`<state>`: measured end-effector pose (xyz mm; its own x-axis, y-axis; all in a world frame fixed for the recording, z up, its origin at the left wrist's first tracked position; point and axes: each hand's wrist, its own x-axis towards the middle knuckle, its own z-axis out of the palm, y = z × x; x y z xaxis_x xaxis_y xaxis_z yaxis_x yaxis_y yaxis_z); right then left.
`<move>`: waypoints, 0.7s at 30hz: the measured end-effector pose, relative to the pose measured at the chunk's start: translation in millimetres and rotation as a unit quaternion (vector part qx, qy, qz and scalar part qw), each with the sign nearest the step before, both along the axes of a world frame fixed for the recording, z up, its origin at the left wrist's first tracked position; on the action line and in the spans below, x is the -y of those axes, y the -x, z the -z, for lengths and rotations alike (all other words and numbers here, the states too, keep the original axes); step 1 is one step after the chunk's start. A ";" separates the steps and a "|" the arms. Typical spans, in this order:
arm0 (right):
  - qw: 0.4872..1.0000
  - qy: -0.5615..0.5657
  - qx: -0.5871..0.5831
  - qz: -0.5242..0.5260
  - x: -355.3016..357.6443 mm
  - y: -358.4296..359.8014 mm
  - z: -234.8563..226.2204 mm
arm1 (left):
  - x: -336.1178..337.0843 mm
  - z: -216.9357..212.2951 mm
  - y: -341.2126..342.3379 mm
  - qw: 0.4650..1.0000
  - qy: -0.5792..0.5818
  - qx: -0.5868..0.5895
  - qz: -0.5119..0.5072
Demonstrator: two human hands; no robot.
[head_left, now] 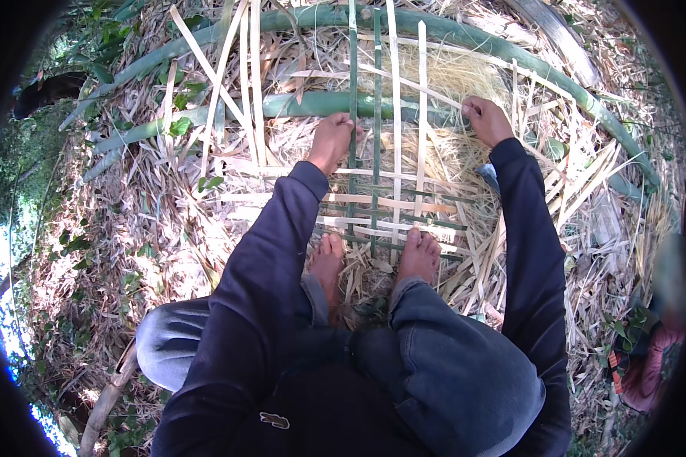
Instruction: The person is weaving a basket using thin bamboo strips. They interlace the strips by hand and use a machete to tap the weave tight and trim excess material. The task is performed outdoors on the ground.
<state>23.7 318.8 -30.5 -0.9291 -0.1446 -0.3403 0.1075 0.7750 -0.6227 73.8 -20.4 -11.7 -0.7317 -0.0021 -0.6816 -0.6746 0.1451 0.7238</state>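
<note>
While two bare feet pin the weave, left hand and right hand each pinch one bamboo strip.

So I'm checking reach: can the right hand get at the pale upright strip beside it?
Probably yes: the right hand sits just right of the pale strip, with nothing between.

Outdoors, the ground is buried under dry, pale bamboo shavings and dead leaves. Long green bamboo poles lie curved across the top of the view. Leafy green undergrowth crowds the left edge, where bright daylight, perhaps open sky, breaks through low down.
</note>
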 end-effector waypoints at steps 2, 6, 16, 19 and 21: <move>0.999 0.031 -0.001 -0.028 11.8 20.4 5.5 | 2.2 -0.8 0.5 1.000 0.004 -0.002 0.004; 0.994 0.050 -0.038 -0.089 55.3 44.4 2.7 | -0.5 -2.1 0.0 1.000 -0.005 0.002 -0.005; 0.997 -0.068 -0.046 0.001 19.9 16.4 -29.2 | 14.8 -27.8 29.0 0.913 0.358 -0.141 0.131; 0.986 -0.135 -0.101 0.005 -14.3 5.6 -25.6 | 21.7 -27.0 59.0 0.857 0.359 -0.356 0.096; 0.981 -0.153 -0.118 0.001 -20.8 1.1 -16.7 | 34.0 -13.8 78.1 0.837 0.369 -0.377 0.146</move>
<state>22.5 339.6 -13.7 -0.9876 -0.0666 -0.1423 -0.0097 0.9296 -0.3683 -4.3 -54.3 2.2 -0.9960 0.0346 0.0818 0.0752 0.8196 0.5680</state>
